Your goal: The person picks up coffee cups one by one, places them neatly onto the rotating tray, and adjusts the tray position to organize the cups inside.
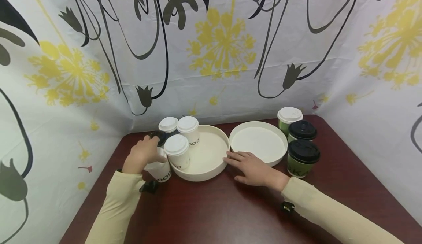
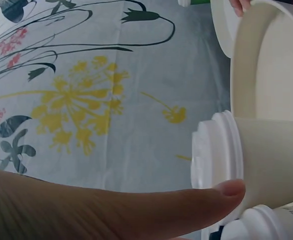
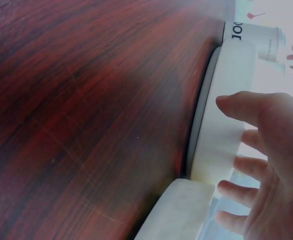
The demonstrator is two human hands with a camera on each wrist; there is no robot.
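Head pic: bright, even light on the cloth (image 1: pixel 227 101), w/ a pale shine on the table (image 1: pixel 227 214) near the btm. Soft dark shade by the R sleeve (image 1: pixel 333 209). Straight things look a bit stretched near the sides. L wrist pic: dimmer; cloth looks gray-blue & the L hand (image 2: pixel 111 212) is shady. R wrist pic: table is deep red, but the far tray (image 3: pixel 224 115) & top R corner look too white.

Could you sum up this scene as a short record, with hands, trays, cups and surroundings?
Left hand: over a white cup, grip unclear
Right hand: fingers spread, at the rim of the left tray
Beside that: right tray
Far right: white-lidded cup, two black-lidded cups
Surface: reddish table
Backdrop: flowered cloth
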